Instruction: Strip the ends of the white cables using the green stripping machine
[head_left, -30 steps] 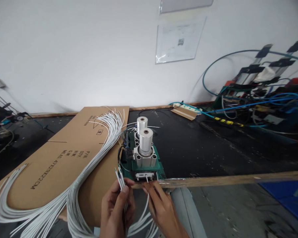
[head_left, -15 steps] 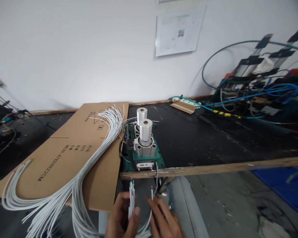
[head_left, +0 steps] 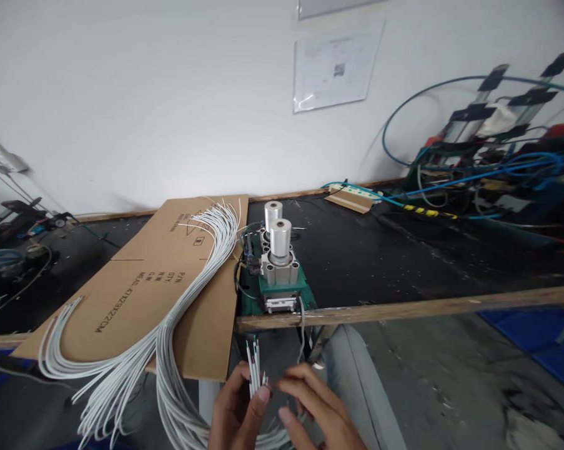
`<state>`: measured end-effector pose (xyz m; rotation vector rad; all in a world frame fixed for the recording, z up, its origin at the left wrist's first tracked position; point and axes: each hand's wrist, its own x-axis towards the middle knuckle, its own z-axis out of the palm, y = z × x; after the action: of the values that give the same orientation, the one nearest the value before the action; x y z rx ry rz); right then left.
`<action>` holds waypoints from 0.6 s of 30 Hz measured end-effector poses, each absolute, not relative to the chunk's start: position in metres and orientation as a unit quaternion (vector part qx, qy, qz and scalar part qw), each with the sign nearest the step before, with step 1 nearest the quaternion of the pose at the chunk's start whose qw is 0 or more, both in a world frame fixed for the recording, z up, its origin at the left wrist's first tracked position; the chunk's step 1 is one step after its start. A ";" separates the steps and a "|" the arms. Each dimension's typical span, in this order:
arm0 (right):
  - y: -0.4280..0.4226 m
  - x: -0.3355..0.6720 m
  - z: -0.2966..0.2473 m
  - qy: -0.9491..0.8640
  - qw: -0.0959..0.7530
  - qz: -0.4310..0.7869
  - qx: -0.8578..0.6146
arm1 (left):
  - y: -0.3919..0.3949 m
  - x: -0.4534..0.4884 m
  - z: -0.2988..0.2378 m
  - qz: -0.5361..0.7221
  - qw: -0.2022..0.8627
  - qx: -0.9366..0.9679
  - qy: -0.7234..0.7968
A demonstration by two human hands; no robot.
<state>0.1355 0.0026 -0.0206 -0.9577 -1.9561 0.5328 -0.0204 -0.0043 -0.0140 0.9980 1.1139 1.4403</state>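
My left hand point(head_left: 235, 412) is closed around a few white cables point(head_left: 253, 369), which stand upright with their ends above the thumb. Small coloured wire tips show at the top of some. To their right is my right hand point(head_left: 321, 409), thumb and fingers apart, with no cable visible between them. Below the hands, white cable runs leftward into a large bundle of white cables point(head_left: 167, 328). That bundle lies curved over a flat cardboard sheet point(head_left: 136, 269), and part of it hangs over the front edge.
Beyond my hands, a green-based fixture with two silver cylinders point(head_left: 280, 250) stands at the wooden edge of the black table point(head_left: 380, 262). A power strip point(head_left: 351, 195) lies by the wall. Machines with blue hoses point(head_left: 488, 150) are at the right. My knee point(head_left: 363, 381) is below.
My right hand has let go of the single cable it was pinching and its fingers have spread. Another cable end now shows at my left thumb. The view has shifted slightly.
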 end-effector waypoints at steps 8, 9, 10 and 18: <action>0.017 0.099 -0.028 -0.694 0.520 0.387 -0.312 | 0.004 -0.023 -0.012 0.639 0.538 0.328 0.441; 0.015 0.097 -0.031 -0.650 0.517 0.460 -0.315 | 0.004 -0.022 -0.010 0.648 0.521 0.313 0.459; 0.013 0.095 -0.035 -0.590 0.516 0.535 -0.314 | 0.004 -0.021 -0.008 0.659 0.495 0.302 0.480; -0.005 0.083 -0.035 -0.424 0.501 0.688 -0.309 | -0.001 -0.027 0.032 0.518 0.496 0.369 0.591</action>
<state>0.0826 -0.0048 -0.0355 -0.7464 -1.0240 1.6633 -0.0269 -0.0015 0.0315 0.8935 1.4326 1.2537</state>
